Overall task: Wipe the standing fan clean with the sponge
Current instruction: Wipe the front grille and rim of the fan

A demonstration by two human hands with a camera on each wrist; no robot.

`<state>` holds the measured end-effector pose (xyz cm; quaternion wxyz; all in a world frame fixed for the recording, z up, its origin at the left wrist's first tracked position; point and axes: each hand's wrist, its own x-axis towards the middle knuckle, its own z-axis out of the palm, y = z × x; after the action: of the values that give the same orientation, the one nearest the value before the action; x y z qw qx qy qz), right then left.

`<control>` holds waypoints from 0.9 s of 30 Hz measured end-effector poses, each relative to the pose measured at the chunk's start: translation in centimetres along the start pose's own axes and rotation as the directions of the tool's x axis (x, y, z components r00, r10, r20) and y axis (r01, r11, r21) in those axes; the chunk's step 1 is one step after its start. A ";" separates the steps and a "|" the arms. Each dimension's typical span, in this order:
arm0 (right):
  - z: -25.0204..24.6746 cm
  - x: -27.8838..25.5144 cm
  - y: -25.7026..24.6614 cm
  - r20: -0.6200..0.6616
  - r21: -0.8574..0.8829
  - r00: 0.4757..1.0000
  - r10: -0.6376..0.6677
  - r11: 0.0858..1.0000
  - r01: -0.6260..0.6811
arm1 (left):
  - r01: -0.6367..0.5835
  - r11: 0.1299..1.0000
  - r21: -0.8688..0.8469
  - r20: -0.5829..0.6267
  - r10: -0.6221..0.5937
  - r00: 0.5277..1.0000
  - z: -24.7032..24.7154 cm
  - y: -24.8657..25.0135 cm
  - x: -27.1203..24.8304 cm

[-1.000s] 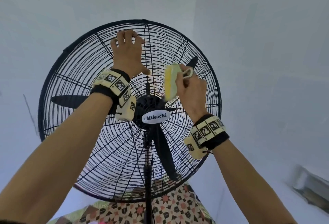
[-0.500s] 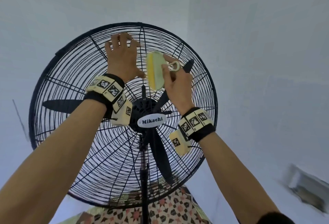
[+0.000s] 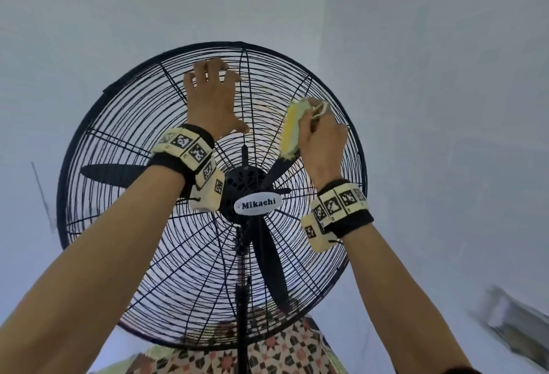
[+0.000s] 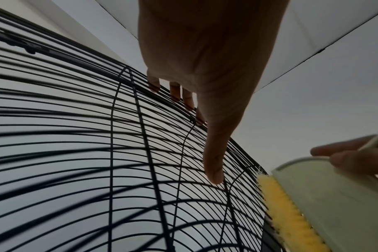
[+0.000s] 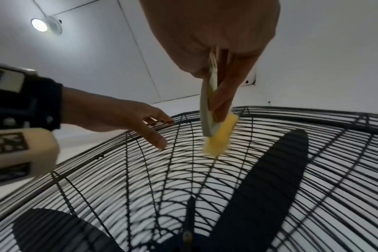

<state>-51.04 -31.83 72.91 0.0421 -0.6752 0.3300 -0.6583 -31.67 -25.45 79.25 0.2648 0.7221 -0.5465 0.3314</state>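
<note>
A black standing fan [image 3: 258, 205] with a wire grille [image 3: 133, 124] and a "Mikachi" badge fills the head view. My left hand [image 3: 212, 100] is at the top of the grille [image 4: 97, 153], its fingertips [image 4: 189, 102] hooked between the wires and the thumb spread free. My right hand [image 3: 322, 139] grips the handle of a sponge [image 3: 290, 127], yellow with a pale green back. The sponge's yellow face [image 5: 219, 141] lies against the upper right wires, above a blade [image 5: 270, 179]. In the left wrist view the sponge [image 4: 287, 213] sits at the lower right.
The fan's pole [image 3: 242, 314] drops to a patterned tile floor [image 3: 267, 353]. White walls surround the fan. A blurred grey object [image 3: 517, 323] lies at the lower right. A round ceiling light [image 5: 39, 24] glows overhead.
My right hand slid the sponge up and left over the grille, then back right toward the upper right wires. My left hand stayed at the top of the grille.
</note>
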 end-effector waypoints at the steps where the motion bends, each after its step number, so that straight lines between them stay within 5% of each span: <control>1: -0.1 0.1 -0.6 0.024 0.040 0.999 -0.026 0.999 0.025 | -0.002 1.000 0.003 -0.002 0.002 1.000 0.0 0.1 0.0; 5: 0.9 0.0 -2.8 0.124 0.226 0.952 -0.279 0.942 0.246 | -0.017 1.000 -0.001 -0.033 0.017 0.999 0.2 0.4 -0.2; 11: 0.8 2.1 -0.4 -0.002 -0.071 1.000 0.009 0.997 -0.009 | 0.000 1.000 -0.003 -0.006 0.000 1.000 0.0 -0.3 -0.1; 16: 0.7 1.3 -1.9 0.172 0.201 0.962 -0.211 0.964 0.176 | -0.007 1.000 0.026 -0.022 0.008 1.000 0.3 0.6 0.0; 22: 0.3 2.3 -1.3 0.033 -0.111 0.999 -0.041 0.993 0.045 | 0.007 0.999 0.038 0.001 -0.007 1.000 0.0 -0.1 0.0; 27: 0.8 1.6 -2.9 0.165 0.209 0.953 -0.255 0.953 0.219 | -0.012 0.999 0.036 -0.023 0.013 1.000 0.2 0.6 -0.2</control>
<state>-49.28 -30.72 75.64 0.0575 -0.7626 0.1771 -0.6195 -32.23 -25.63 79.00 0.2559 0.7195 -0.5417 0.3513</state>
